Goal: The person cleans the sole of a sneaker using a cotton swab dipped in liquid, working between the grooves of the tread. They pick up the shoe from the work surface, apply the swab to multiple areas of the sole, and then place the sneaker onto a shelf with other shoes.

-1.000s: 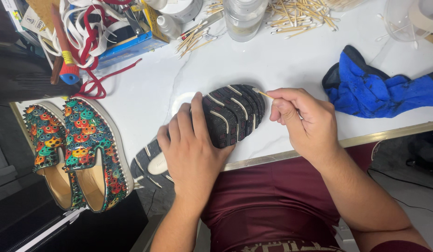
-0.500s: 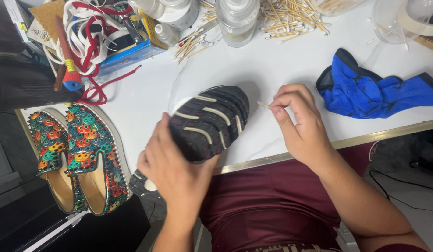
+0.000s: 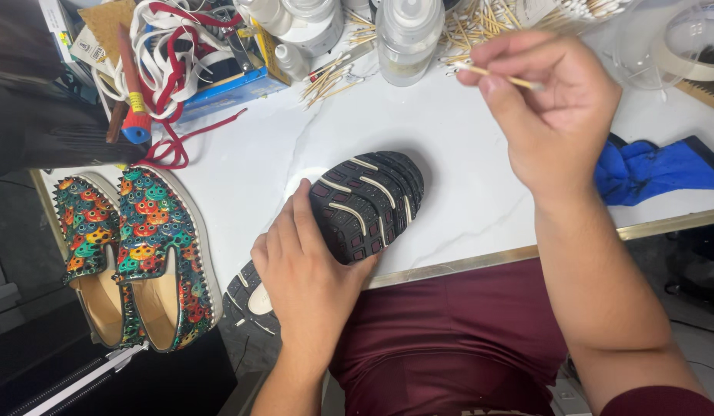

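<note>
A black sneaker lies sole up across the near edge of the white table, its tread ribbed with pale strips. My left hand grips the shoe around its middle from below. My right hand is raised over the back of the table, pinching a thin wooden cotton swab between thumb and fingers, close to a pile of swabs.
A pair of multicoloured studded slip-on shoes stands at the left edge. Behind them lie red and white laces, a blue tray and a brush. Clear plastic bottles stand at the back; a blue cloth lies at the right.
My right hand has lifted away from the sneaker's sole and moved up to the back of the table with the swab. The left hand still holds the shoe.
</note>
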